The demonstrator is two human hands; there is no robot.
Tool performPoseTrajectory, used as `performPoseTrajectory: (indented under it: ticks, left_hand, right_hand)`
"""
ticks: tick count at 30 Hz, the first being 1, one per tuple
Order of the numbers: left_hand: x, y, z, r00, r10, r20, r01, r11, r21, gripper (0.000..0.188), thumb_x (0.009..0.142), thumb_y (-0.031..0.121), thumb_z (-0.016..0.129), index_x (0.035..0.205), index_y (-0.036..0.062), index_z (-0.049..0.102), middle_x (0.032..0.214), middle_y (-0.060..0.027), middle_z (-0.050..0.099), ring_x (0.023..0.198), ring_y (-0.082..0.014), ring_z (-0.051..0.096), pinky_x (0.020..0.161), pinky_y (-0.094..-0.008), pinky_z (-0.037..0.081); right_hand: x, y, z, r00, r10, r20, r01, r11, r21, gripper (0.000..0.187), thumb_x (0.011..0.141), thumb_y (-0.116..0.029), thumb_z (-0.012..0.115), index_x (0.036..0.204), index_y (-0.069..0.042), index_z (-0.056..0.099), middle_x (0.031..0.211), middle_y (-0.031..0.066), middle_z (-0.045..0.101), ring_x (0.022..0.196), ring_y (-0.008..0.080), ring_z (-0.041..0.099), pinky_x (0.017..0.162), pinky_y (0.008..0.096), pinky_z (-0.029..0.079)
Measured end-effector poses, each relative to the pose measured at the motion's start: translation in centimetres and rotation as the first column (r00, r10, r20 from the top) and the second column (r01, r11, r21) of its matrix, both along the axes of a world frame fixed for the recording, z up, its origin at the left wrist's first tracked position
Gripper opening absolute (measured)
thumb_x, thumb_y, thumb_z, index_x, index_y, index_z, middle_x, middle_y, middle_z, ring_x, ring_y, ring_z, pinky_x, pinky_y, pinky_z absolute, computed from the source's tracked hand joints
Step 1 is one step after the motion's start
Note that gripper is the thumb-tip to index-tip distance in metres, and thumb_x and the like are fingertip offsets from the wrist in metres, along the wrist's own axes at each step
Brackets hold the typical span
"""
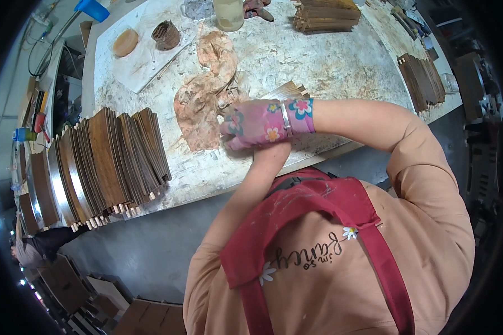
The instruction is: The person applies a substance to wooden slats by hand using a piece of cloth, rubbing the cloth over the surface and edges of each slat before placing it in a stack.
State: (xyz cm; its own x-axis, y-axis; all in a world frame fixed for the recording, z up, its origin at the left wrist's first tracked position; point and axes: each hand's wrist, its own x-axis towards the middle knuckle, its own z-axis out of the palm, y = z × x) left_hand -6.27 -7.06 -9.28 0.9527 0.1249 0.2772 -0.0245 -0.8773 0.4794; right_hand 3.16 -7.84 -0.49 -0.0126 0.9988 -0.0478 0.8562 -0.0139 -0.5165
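My right hand [251, 124], in a pink glove with a flower pattern, reaches across from the right over the worktable. Its fingers look curled, and what they hold, if anything, is hidden. A stained, crumpled cloth [198, 109] lies right beside its fingertips. My left forearm [251, 178] comes up under the right wrist. My left hand is hidden behind the right glove, so its fingers do not show. Just beyond the right wrist, a few brown wooden slats [288, 92] stick out, partly covered by the glove and arm.
Many dark wooden slats [109, 159] stand in a row at the table's left edge. More slat stacks lie at the far side [327, 15] and the right [422, 81]. A jar [229, 14], a brown roll [166, 35] and a round tan block [126, 42] stand on the stained table [341, 72].
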Motion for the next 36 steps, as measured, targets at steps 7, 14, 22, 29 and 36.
performPoseTrajectory:
  ticks: [7,14,22,29,36]
  left_hand:
    - [0.1,0.8,2.8,0.990,-0.131,0.061,0.121,0.982,0.142,0.042,0.075,0.017,0.065,0.115,0.0048,0.063,0.128,-0.0151,0.054,0.117,-0.0346,0.052,0.097,-0.0489,0.042]
    - [0.7,4.8,5.5,0.995,-0.054,-0.079,0.069,0.977,0.200,0.062,0.071,0.033,0.079,0.126,0.0151,0.058,0.127,-0.0129,0.052,0.116,-0.0294,0.049,0.098,-0.0449,0.038]
    - [-6.5,13.0,21.8,0.936,0.347,0.057,-0.350,0.908,0.230,0.047,0.080,0.027,0.074,0.119,0.0048,0.060,0.114,-0.0168,0.063,0.101,-0.0338,0.061,0.086,-0.0436,0.050]
    - [-12.1,22.2,22.1,0.779,0.626,-0.036,-0.397,0.536,0.745,0.043,0.089,0.030,0.066,0.121,0.0012,0.059,0.125,-0.0196,0.058,0.113,-0.0371,0.054,0.094,-0.0441,0.046]
    - [-3.4,10.8,15.3,0.977,0.126,-0.174,-0.115,0.991,0.070,0.046,0.084,0.023,0.072,0.125,0.0056,0.060,0.121,-0.0166,0.063,0.115,-0.0350,0.057,0.102,-0.0431,0.042]
  right_hand:
    - [3.7,2.0,0.1,0.979,-0.184,0.086,0.161,0.963,0.217,0.025,0.085,-0.027,0.064,0.107,-0.015,0.067,0.104,0.0122,0.061,0.094,0.0325,0.062,0.079,0.0407,0.051]
    - [5.0,-6.4,3.9,0.817,-0.384,-0.431,0.531,0.792,0.300,0.031,0.088,-0.017,0.067,0.116,-0.004,0.065,0.111,0.0114,0.062,0.106,0.0243,0.059,0.092,0.0338,0.046]
    - [6.2,-15.0,5.7,0.407,-0.542,-0.735,0.892,0.409,0.193,0.032,0.089,-0.017,0.071,0.118,-0.004,0.066,0.113,0.0036,0.065,0.099,0.0123,0.059,0.088,0.0261,0.049]
    - [3.9,-17.9,3.2,0.260,-0.655,-0.709,0.932,0.363,0.006,0.041,0.090,-0.030,0.070,0.118,0.000,0.065,0.115,0.0077,0.065,0.104,0.0144,0.060,0.090,0.0277,0.048]
    - [3.8,-17.9,-1.6,0.240,-0.737,-0.631,0.919,0.382,-0.096,0.036,0.092,-0.023,0.065,0.120,0.001,0.063,0.114,0.0094,0.066,0.105,0.0173,0.061,0.095,0.0291,0.046]
